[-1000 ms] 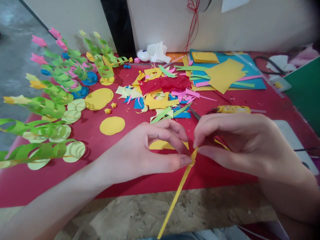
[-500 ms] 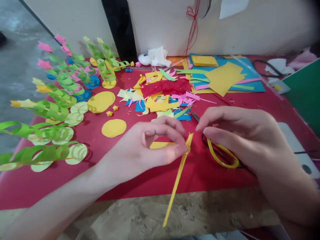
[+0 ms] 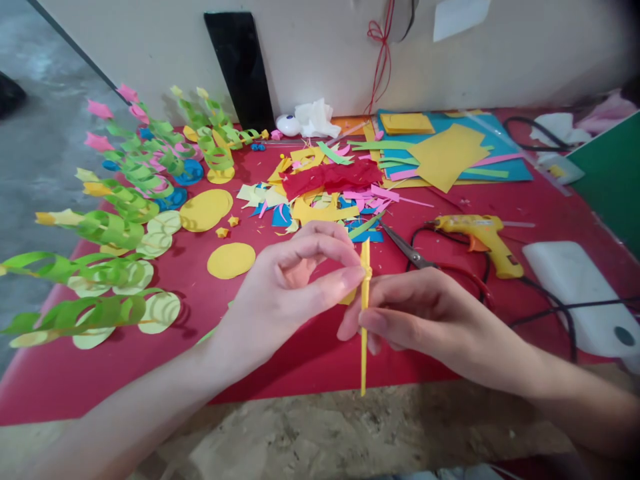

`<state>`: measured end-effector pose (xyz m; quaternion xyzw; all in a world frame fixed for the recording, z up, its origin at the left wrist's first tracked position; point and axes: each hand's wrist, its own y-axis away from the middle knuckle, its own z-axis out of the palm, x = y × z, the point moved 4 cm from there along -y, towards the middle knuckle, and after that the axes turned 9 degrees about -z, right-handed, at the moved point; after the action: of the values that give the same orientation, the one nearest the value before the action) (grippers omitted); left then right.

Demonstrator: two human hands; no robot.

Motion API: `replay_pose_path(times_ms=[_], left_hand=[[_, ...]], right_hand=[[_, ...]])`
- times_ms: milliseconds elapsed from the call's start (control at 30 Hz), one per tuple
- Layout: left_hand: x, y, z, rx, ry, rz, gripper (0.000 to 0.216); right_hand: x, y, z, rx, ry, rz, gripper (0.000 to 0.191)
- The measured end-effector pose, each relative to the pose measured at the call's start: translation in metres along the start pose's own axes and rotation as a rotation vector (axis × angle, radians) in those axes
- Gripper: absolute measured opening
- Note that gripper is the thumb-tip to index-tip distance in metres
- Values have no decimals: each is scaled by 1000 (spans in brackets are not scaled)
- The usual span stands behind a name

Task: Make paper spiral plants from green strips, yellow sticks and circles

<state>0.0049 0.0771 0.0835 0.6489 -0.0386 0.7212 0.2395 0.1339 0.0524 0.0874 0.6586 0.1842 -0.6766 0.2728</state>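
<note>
A narrow yellow paper strip (image 3: 365, 347) stands almost upright in front of me above the red table cover (image 3: 280, 360). My left hand (image 3: 293, 283) pinches the strip near its top between thumb and forefinger, where it has a small fold or knot. Just below, my right hand (image 3: 425, 317) is closed round the strip with its fingertips. The strip's lower end hangs free over the table's bare front edge.
Yellow paper circles (image 3: 231, 260) and a heap of coloured scraps (image 3: 325, 190) lie behind my hands. Green spiral paper stems (image 3: 110, 230) crowd the left. Scissors (image 3: 407, 250), a yellow glue gun (image 3: 483, 237) with its cable, a white block (image 3: 580, 293) and paper sheets (image 3: 447, 153) lie to the right.
My right hand came down from the strip's top and took hold lower, uncovering the glue gun and scissors. The strip swung from slanted to nearly upright. The view shifted slightly.
</note>
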Motion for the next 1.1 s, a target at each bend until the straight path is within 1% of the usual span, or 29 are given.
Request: replay_pose_path(times_ms=[167,267,500,667,900,1100], left_hand=[[-2,-1,0,-22,5,-9,3],[-2,-1,-1,-30,9,-29,3],[-6,-2,-2,-64,29,-129,5],[-10,-2,-3,-40,46,-153,2],[-8,-2,-2,-36,69,-164,6],[-9,-1,-2,-17,54,-164,7]], right_hand=[[1,0,-1,37,-20,18,19],[1,-1,-2,37,-27,14,17],[2,-1,-4,53,2,7,14],[2,-2,-4,79,29,-9,12],[2,-2,-4,101,73,-43,9],[1,-2,-5,116,138,-67,11]])
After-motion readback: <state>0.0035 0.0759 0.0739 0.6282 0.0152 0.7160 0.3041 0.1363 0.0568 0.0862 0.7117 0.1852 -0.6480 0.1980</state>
